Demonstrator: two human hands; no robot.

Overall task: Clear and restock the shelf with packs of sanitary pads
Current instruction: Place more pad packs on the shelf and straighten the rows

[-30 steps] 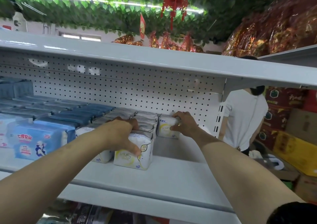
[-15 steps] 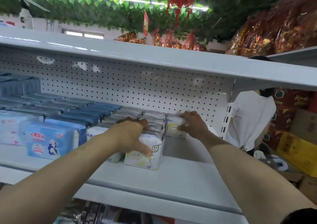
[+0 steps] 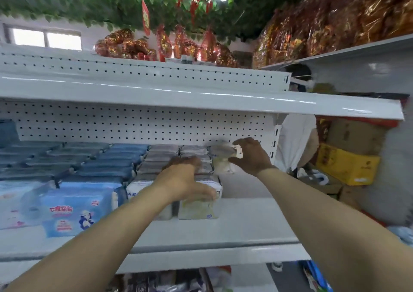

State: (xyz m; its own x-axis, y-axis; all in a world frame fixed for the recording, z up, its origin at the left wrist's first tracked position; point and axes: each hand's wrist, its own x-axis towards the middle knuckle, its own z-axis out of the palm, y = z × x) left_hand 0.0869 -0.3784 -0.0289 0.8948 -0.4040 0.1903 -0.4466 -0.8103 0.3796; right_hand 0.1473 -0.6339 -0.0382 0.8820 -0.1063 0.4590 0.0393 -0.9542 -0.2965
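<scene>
White plastic pad pack (image 3: 197, 210) at the grey metal shelf (image 3: 245, 224) front: left grip (image 3: 182, 182) grasping it. Right grip (image 3: 252, 155) pinches a blurred white pack (image 3: 221, 151).

I see a white shelf (image 3: 245, 224), its white pegboard (image 3: 134, 126) dotted with black holes, dark blue pad packs (image 3: 107, 168), grey-topped packs (image 3: 164, 155), a pale blue pack (image 3: 76, 211) with red lettering and a cartoon figure, a white pack (image 3: 197, 210) printed yellow-green, green leaf garlands (image 3: 78, 1), red-gold foil bundles (image 3: 335, 17) and a yellow carton (image 3: 347, 167).
</scene>
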